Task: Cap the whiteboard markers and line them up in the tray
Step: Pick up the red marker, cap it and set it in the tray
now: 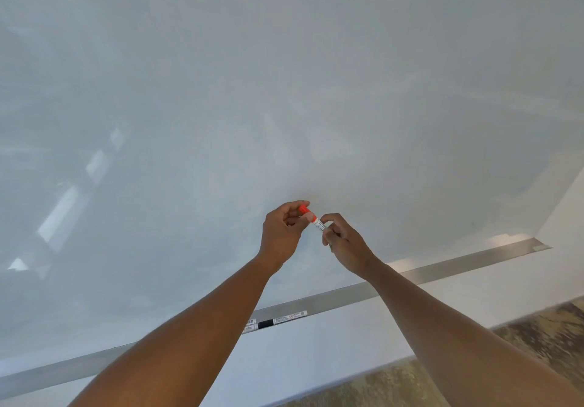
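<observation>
Left hand: raised in front of the whiteboard, fingers curled and pinching the orange cap of a marker; cap seated on or at the marker's end, exact fit not discernible.

Right hand: beside the left, fingers closed around the white barrel of the same orange marker. The marker spans the small gap between the two hands, tilted, cap end upper left, barrel end lower right, hidden in the right fist.

Tray: long metal ledge along the whiteboard's lower edge, running from the lower left of the view up to the right, where its end shows near the board's corner.

Black marker: lying lengthwise in the tray, below the hands, black cap on, cap end pointing left, white printed barrel to the right.

Second marker: lying in the tray just left of the black one, mostly hidden behind the left forearm; only a white labelled section visible, colour not discernible.

Floor: mottled brown, lower right.
</observation>
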`<state>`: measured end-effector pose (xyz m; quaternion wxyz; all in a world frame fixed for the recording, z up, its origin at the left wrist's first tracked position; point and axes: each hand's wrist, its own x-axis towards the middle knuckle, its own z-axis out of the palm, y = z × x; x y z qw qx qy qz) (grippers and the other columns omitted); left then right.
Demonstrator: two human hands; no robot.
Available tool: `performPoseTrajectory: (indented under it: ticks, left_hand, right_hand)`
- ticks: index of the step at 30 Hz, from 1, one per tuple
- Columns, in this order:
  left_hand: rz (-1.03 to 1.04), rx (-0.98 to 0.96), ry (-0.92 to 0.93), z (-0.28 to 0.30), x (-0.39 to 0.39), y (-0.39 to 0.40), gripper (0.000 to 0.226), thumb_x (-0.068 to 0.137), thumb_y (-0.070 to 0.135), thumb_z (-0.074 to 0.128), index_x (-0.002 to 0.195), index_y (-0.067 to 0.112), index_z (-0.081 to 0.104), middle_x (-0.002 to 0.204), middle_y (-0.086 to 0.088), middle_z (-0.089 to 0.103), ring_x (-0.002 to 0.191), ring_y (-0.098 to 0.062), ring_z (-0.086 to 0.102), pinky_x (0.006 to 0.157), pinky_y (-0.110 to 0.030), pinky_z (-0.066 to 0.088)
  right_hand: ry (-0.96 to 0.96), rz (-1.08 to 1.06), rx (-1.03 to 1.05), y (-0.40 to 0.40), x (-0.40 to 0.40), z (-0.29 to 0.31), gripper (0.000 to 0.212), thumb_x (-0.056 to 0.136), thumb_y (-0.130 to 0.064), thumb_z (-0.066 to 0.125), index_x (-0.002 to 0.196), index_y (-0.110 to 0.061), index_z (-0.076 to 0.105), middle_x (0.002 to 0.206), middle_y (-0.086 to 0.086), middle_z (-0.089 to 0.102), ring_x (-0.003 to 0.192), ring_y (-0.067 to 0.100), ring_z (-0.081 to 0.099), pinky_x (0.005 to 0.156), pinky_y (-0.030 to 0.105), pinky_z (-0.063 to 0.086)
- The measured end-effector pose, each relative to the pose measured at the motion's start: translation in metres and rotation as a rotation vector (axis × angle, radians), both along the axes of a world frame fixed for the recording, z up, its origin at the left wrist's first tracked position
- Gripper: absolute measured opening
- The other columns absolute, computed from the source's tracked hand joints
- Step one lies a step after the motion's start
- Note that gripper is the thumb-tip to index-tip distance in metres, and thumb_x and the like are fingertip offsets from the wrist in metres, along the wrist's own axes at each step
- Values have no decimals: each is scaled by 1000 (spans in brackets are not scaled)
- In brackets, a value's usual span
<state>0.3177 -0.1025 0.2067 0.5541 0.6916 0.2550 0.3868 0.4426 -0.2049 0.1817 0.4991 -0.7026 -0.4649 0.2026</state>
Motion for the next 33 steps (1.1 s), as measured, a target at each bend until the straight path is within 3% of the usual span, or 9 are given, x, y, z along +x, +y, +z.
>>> performPoseTrajectory:
  ticks: [3,5,8,11,16,20,22,26,33]
  left_hand:
    - [-22,3,-35,8,1,-4,24,86,18,75,109,19,72,96,2,75,88,-6,69,80,-15,53]
    - [-52,34,-39,14,3,-7,25,86,18,75,111,17,72,98,2,75,90,-7,70,81,-15,54]
    - [-71,93,-18,20,6,-11,27,86,20,75,112,17,73,99,5,75,93,-6,70,85,-18,55]
    - [-92,134,12,21,7,-13,27,85,21,75,111,16,73,98,5,75,92,-6,70,86,-20,55]
    - [-156,198,87,21,11,-17,24,84,21,77,107,17,76,94,8,76,88,-4,71,84,-18,55]
    - [-177,241,136,22,10,-19,22,84,20,76,106,20,75,92,12,75,85,0,69,77,-11,52]
    - [-186,247,165,21,9,-19,21,84,21,77,105,21,75,91,12,74,83,0,69,76,-10,51]
    - [-193,292,223,14,10,-22,20,84,22,76,103,22,75,91,12,74,82,-1,69,76,-11,52]
    - [-150,273,269,-6,2,-18,18,85,23,76,102,22,73,91,11,73,79,-3,69,74,-14,54]
  right_hand:
    - [171,17,13,2,-8,7,20,100,-22,38,101,-12,55,68,0,47,60,12,38,56,23,32]
    - [333,33,19,2,-14,11,39,95,-43,37,91,-11,58,66,-5,43,58,8,36,54,18,31]
    - [436,28,3,7,-17,14,67,84,-78,27,69,-17,52,59,-5,40,51,9,32,52,23,28]
    - [514,34,-1,9,-18,16,82,63,-95,23,60,-16,45,55,-1,39,50,12,31,51,26,27]
    - [659,21,2,5,-18,16,95,54,-99,35,84,-14,62,51,2,36,49,14,30,51,27,24]
    - [725,3,-33,0,-19,17,79,64,-92,39,57,-15,53,52,3,31,50,15,27,52,29,23]
    - [699,-19,-52,-2,-17,15,75,64,-91,39,49,-17,43,52,3,28,51,15,23,52,30,21]
    - [609,-80,-71,-7,-15,9,71,64,-86,40,53,-17,28,51,0,25,51,14,19,50,29,19]
    - [420,-113,-227,-9,-13,-2,72,69,-90,37,53,-19,32,53,-3,36,49,11,27,52,26,24]
